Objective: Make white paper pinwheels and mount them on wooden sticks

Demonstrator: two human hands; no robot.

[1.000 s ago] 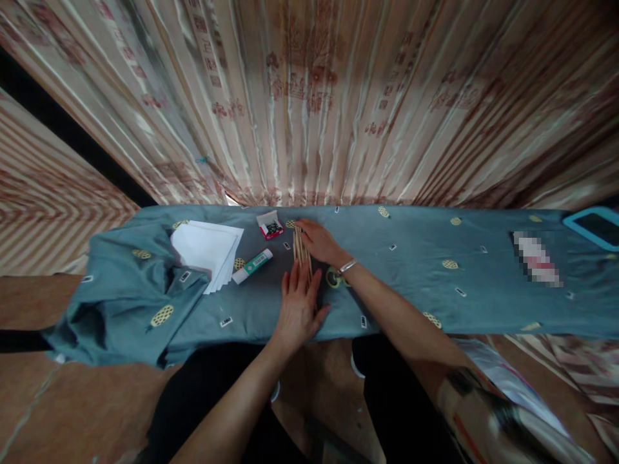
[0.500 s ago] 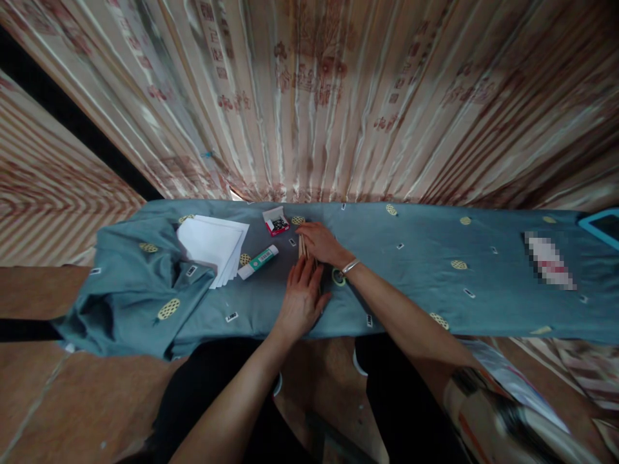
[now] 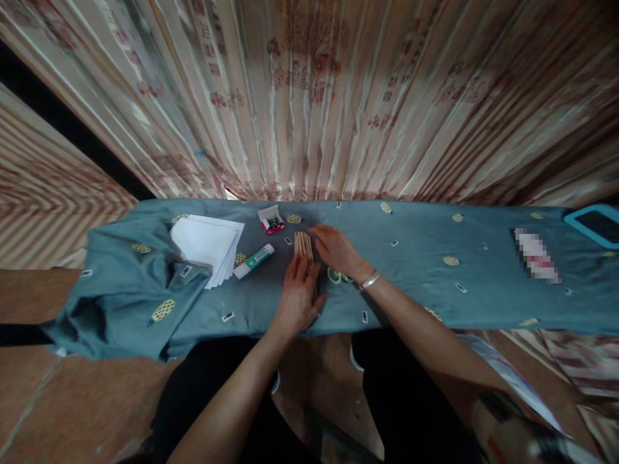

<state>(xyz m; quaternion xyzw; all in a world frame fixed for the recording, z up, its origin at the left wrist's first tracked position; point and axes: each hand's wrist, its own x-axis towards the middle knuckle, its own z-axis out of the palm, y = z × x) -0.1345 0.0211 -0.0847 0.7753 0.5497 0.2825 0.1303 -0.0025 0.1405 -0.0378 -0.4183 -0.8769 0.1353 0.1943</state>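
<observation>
Several thin wooden sticks point(image 3: 303, 242) lie side by side on the blue-green cloth in front of me, their far ends showing. My left hand point(image 3: 297, 298) rests flat across their near part, fingers outstretched, and hides much of them. Close by their right side is my right hand point(image 3: 337, 248), a bracelet at its wrist, with fingers apart and nothing in them. Left of the sticks lies a glue stick point(image 3: 254, 261) with a green and white label. Beyond it stands a small red box point(image 3: 272, 220), its lid raised and dark contents showing.
White sheets of paper or envelopes point(image 3: 207, 241) overlap at the left, beside bunched cloth point(image 3: 116, 283). Far right are a blurred-out packet point(image 3: 536, 256) and a blue-framed object point(image 3: 592, 225). A patterned curtain point(image 3: 309, 129) hangs behind the cloth-covered surface.
My right hand has lifted off the sticks and shifted to the right, uncovering their far ends. My left hand stays on them. The view has turned slightly.
</observation>
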